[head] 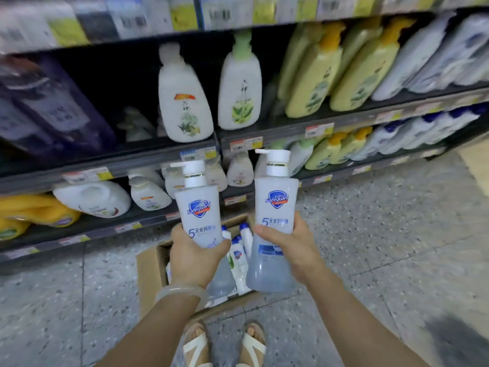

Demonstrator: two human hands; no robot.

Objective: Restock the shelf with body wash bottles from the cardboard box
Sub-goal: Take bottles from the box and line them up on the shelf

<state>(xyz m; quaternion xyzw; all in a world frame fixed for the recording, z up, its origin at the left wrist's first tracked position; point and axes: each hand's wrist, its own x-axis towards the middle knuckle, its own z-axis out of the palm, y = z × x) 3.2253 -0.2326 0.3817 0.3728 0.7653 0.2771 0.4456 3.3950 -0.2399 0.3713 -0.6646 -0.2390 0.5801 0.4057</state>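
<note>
- Two pale blue translucent plastic pump bottles with white pump heads are held upright at the centre of the frame, one in each hand, above an open brown cardboard box [148, 263] standing on the speckled grey floor [383, 221].
- The left hand [191, 254] is clenched around the lower body of the left bottle [198, 207]; a pale bangle [182, 292] is worn on that wrist.
- The right hand [287, 243] is clenched around the middle of the right bottle [275, 207], with the thumb laid across its front label.
- More white bottles with blue caps [238, 250] are seen inside the box, between the two hands.
- Dark metal shelves [264, 137] fill the upper half of the frame, stocked with white, yellow-green and dark purple bottles; a gap is visible in the upper left, beside a white pump bottle with a flower label [182, 102].
- Risk, as a judgement: with both hands full, neither is free to steady the shelf stock, so neighbouring bottles could be knocked over as one is pushed in.
- Each heavy bottle is held single-handed on smooth plastic, so one could slip and drop into the box or onto the sandalled feet [225, 343] at the bottom centre.
- The intended shelf slot cannot be told.
- The shelf edges and price tags are blurred and unreadable, the lower part of the left bottle is hidden by the hand, and the depth of the box is cut off from sight.
</note>
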